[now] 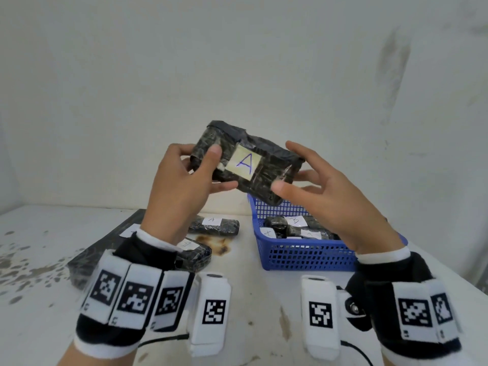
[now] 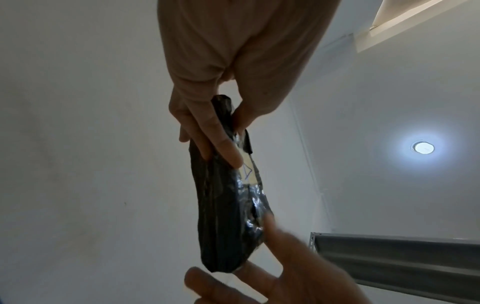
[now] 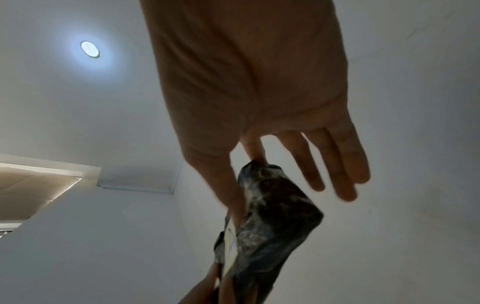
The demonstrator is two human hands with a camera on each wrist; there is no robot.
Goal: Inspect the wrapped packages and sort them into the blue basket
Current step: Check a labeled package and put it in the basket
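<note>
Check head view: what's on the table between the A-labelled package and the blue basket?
Head view: bare table lies between the A-labelled package and the blue basket. A brown stain sits just nearer the camera.

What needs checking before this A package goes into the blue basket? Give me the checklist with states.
1. Label read: the held package shows "A", facing the camera: ok.
2. Left hand grip: thumb on the front, fingers behind the package's left end: ok.
3. Right hand grip: fingers spread, contact only at the right end; firmness: cannot tell.
4. Blue basket position: below and to the right of the package: ok.
5. Room in the basket: labelled packages already inside, free space: cannot tell.
6. Wrapping intact: back side hidden: cannot tell.
</note>
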